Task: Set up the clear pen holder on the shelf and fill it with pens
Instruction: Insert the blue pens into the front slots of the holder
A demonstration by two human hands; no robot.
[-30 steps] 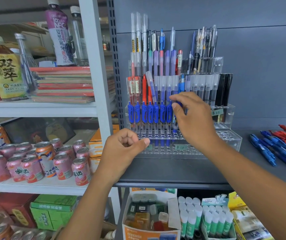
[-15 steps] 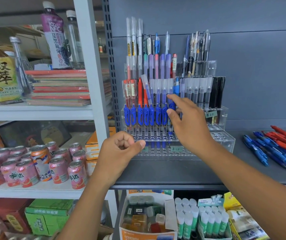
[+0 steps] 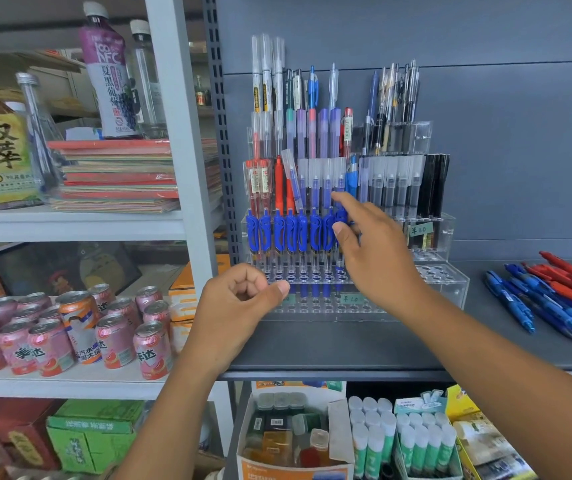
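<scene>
The clear tiered pen holder (image 3: pixel 450 284) stands on the dark grey shelf (image 3: pixel 346 344) against the back panel. Its upper tiers hold many pens. A row of blue pens (image 3: pixel 291 233) stands in a front tier. My right hand (image 3: pixel 374 251) is at the right end of that row, thumb and fingers pinching the last blue pen (image 3: pixel 341 220), which stands upright in a hole; the index finger is raised above it. My left hand (image 3: pixel 239 299) hovers in a loose fist before the holder's lower left corner, holding nothing.
Loose blue and red pens (image 3: pixel 554 299) lie in a pile on the shelf to the right. Pink drink cans (image 3: pixel 114 341) and bottles fill the white shelves on the left. Boxes of glue sticks (image 3: pixel 416 441) sit below.
My right hand has stayed on the last blue pen in the row and its index finger has lifted and straightened. The left fist has barely moved.
</scene>
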